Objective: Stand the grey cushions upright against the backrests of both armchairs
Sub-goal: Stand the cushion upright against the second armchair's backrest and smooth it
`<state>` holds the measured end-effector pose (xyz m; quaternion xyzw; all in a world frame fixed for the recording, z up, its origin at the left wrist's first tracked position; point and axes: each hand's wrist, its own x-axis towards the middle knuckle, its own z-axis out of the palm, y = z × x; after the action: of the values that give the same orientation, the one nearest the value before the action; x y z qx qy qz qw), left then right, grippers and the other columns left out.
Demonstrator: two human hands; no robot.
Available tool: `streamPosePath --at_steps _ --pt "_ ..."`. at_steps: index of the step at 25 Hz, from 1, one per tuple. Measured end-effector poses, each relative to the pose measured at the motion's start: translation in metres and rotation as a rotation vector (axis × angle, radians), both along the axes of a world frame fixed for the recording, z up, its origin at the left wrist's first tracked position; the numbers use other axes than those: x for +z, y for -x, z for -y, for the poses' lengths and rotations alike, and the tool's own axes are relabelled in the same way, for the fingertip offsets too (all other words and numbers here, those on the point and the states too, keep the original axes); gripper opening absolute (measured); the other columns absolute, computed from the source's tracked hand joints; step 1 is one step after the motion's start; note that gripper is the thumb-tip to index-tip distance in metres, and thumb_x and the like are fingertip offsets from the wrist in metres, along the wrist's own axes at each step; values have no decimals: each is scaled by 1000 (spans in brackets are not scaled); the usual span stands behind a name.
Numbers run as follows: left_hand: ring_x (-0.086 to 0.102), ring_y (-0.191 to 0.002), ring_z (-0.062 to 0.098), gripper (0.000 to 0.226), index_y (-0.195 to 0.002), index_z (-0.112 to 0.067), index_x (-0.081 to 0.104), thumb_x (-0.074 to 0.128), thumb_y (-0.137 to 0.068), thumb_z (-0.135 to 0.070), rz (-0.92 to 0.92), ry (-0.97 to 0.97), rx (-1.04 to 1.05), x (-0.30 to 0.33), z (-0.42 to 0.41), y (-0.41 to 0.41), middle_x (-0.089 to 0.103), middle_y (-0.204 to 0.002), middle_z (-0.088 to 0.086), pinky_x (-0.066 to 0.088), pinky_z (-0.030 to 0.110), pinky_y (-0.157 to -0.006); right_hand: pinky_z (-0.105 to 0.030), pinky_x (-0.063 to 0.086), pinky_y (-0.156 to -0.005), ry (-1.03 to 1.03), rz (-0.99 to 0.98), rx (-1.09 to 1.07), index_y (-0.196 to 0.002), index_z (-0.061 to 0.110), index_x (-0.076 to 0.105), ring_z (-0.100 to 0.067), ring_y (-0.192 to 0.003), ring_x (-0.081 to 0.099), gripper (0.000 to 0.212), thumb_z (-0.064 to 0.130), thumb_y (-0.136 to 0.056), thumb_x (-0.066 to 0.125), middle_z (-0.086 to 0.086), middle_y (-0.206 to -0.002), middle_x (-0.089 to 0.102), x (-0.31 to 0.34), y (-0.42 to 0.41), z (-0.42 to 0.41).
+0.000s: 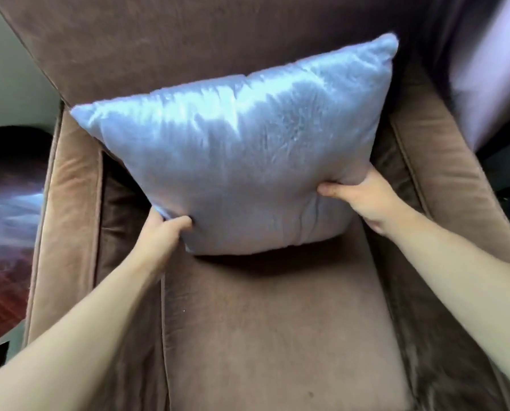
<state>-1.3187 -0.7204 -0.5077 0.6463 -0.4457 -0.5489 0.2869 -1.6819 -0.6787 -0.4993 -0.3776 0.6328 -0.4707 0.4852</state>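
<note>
both hands grasp the cushion point(242, 152): left hand point(162, 235) at its lower left corner, right hand point(363, 200) at its lower right edge. it stands tilted at the seat's point(277, 321) back edge; level its corners, then press it flat against the backrest point(188, 40).

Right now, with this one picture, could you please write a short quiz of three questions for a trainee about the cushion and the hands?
1. True or false: the grey cushion lies flat on the seat of the armchair.
2. Which hand grips the cushion's lower edge nearer the brown backrest? A) left hand B) right hand
3. Fill in: the cushion's top edge is tilted, with its ____ corner higher.

Key
1. False: it is held up on its lower edge, both hands gripping it.
2. B.
3. Right.
</note>
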Motion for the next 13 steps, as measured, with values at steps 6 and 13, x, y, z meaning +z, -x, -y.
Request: streamPosePath --at_steps 6,13 --pt "70 -91 23 63 -119 -4 61 67 -56 2 30 -41 154 -21 3 -4 72 -96 7 58 37 -79 -45 47 -117 -88 -79 14 -147 14 52 -14 -131 63 127 39 -33 102 2 -138 69 -37 8 1" --pt "72 -88 31 73 -110 6 65 71 -37 0 21 14 73 -1 17 -1 76 -91 15 55 40 -74 -38 47 -116 -83 -102 82 -147 15 53 -8 -131 63 133 67 -33 99 4 -139 69 -23 6 -6"
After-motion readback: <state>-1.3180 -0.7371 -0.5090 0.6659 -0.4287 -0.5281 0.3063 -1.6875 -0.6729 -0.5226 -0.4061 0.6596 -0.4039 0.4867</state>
